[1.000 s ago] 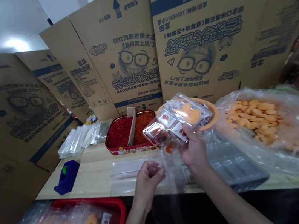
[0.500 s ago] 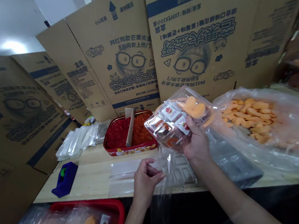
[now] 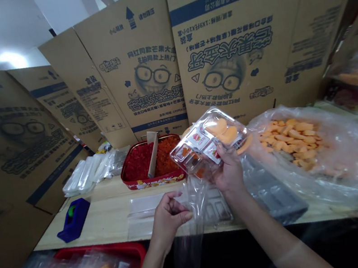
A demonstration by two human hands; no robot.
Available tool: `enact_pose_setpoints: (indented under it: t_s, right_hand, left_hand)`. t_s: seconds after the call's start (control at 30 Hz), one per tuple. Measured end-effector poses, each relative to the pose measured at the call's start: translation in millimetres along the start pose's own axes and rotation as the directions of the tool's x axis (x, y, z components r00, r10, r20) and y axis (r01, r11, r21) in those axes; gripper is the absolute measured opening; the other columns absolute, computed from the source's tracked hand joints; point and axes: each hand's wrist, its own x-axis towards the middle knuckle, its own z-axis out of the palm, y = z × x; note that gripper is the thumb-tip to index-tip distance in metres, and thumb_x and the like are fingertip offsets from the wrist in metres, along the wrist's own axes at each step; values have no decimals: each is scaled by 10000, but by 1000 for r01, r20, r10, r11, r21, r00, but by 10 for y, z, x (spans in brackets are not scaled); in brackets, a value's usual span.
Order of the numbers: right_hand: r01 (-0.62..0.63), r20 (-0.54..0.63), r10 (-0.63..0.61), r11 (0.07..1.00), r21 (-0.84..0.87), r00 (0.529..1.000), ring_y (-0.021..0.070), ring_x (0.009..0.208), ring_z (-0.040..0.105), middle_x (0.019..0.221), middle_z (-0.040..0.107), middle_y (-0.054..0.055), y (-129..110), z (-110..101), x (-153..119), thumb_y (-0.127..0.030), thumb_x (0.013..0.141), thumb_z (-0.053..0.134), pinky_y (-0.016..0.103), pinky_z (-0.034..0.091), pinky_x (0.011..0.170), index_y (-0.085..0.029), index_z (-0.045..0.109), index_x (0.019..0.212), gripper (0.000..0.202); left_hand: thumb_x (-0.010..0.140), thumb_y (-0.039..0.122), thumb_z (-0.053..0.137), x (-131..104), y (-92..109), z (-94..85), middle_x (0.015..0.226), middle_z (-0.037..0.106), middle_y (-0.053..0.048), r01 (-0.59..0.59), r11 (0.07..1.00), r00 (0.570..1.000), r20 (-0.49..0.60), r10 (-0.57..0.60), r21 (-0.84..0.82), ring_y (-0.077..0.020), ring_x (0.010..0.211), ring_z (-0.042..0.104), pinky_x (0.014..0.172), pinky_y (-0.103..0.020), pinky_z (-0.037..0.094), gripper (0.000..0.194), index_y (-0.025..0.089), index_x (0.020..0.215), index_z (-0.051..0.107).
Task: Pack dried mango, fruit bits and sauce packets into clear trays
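Note:
My right hand (image 3: 228, 173) grips a clear plastic tray (image 3: 182, 154) by its near side, tilted above the table. In it lie orange pieces (image 3: 222, 131), white sachets (image 3: 199, 138) with a red print, and small compartments holding orange-red bits. My left hand (image 3: 170, 217) pinches the edge of a clear plastic bag (image 3: 196, 209), which hangs down between my hands past the table's front edge. The bag's mouth lies close under the tray; whether the two touch, I cannot tell.
A red tin (image 3: 159, 180) with a cardboard divider holds red and orange bits. Orange pieces fill a big plastic bag (image 3: 347, 156) at right. Stacked trays (image 3: 275, 195), a blue tape dispenser (image 3: 74, 220), bag bundles (image 3: 84, 175) and a red bin (image 3: 139, 248) surround the work; cardboard boxes (image 3: 145, 34) stand behind.
The view has shifted slightly, so most things sit a little further left. Both hands keep their holds, and the tray stays tilted above the bag.

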Motion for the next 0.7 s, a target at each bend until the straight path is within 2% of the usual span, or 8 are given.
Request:
enact_pose_setpoints:
  t_s: [0.37,0.53,0.7]
  right_hand:
    - [-28,16,27,998,49,1000,128,761,598,896,602,-11,71,-72,44,-225,638,703,317,555,625,-173,548,949,351]
    - [-76,36,75,997,31,997,120,796,598,982,609,-6,61,-32,-64,-233,647,693,268,547,616,-198,562,1004,382]
    - [-140,108,145,989,-52,984,154,802,599,941,631,-8,79,-45,-157,-227,649,693,346,542,655,-227,569,1005,377]
  left_hand:
    - [530,181,778,-19,-34,-107,662,542,37,11,999,998,58,-9,-44,-69,622,529,576,-175,386,596,134,1032,460]
    - [560,231,769,-4,-49,-76,652,548,35,15,999,1000,-23,-16,-48,-66,587,513,569,-189,393,570,123,1019,448]
    - [578,281,758,5,11,-53,614,560,29,-1,999,994,-108,-3,-36,-75,540,508,543,-205,394,558,104,1009,450]
